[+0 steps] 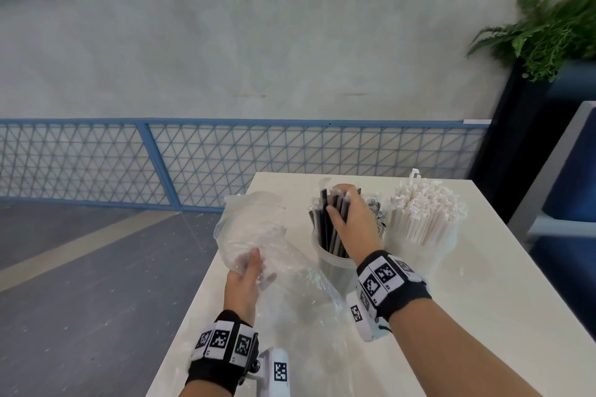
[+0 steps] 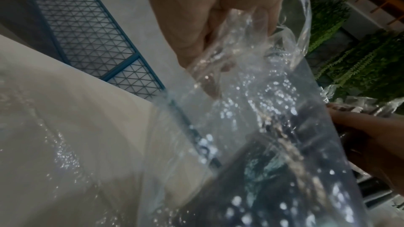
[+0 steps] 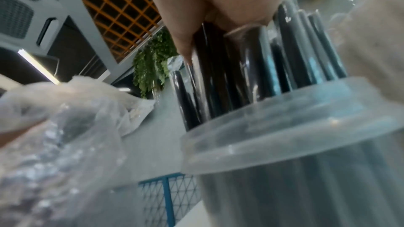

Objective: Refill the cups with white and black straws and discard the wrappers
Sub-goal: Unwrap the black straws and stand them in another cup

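Low in the middle of the head view, the right hand point(image 1: 350, 219) curls over a bundle of black straws point(image 1: 332, 229) standing in a clear plastic cup point(image 1: 332, 263) on the white table point(image 1: 483, 267), thumb on the near side and fingers across the tops. To the left, the left hand point(image 1: 248, 277) pinches a crumpled clear wrapper point(image 1: 251, 229) lifted off the tabletop, with more film trailing toward the bottom of the frame. At right, a second cup point(image 1: 429, 251) is already packed with white paper-wrapped straws point(image 1: 425, 213) fanned into a dense brush. The step appears to be seating the black straws; it would go best if the hand presses them down evenly and lets go only once they stand steady, since the light cup could tip, while the left hand keeps the slippery film clear of the rim. From the left wrist, the fingers point(image 2: 260, 18) at top centre close on thin, glossy, wrinkled film point(image 2: 251, 127) that fills the lower right, the matte table point(image 2: 65, 110) pale at left; the other hand is dim at the right edge. From the right wrist, the thumb point(image 3: 186, 28) at top centre bears against smooth, dark, tubular straws point(image 3: 218, 75) rising from the cup's translucent lipped rim point(image 3: 284, 127), with blurred film at lower left.
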`<action>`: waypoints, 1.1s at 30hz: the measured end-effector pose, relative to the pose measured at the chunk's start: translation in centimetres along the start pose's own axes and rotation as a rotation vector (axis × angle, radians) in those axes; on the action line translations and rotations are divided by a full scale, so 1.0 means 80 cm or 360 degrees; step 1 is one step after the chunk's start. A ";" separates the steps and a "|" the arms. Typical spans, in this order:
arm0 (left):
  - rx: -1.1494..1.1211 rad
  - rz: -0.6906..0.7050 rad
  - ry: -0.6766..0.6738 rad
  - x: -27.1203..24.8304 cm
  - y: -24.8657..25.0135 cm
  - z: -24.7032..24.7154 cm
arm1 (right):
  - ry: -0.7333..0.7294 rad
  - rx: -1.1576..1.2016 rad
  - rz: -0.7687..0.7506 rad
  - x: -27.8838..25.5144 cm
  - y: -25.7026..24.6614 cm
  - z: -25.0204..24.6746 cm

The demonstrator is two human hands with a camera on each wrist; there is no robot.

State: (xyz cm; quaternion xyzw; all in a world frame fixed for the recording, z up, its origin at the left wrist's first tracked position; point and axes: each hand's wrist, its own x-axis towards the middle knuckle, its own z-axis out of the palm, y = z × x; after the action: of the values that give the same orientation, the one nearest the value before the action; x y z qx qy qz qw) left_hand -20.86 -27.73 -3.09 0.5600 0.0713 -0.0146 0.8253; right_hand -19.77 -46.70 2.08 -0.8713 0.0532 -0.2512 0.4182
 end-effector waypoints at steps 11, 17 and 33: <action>-0.0232 -0.0081 0.0206 -0.003 -0.020 -0.018 | -0.0036 0.0005 -0.0305 -0.123 0.065 -0.003; -0.0231 -0.0100 0.0175 -0.005 -0.033 -0.024 | -0.0433 0.0505 0.0734 -0.150 0.095 0.005; 0.0175 -0.0170 0.0383 -0.002 -0.045 -0.048 | -0.0788 0.1030 0.1014 -0.155 0.082 0.023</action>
State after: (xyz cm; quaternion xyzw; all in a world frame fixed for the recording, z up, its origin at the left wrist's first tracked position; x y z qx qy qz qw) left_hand -21.83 -25.50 -7.79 0.5975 0.1988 0.0048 0.7769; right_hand -28.84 -45.86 -8.69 -0.6714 0.1349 0.0988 0.7220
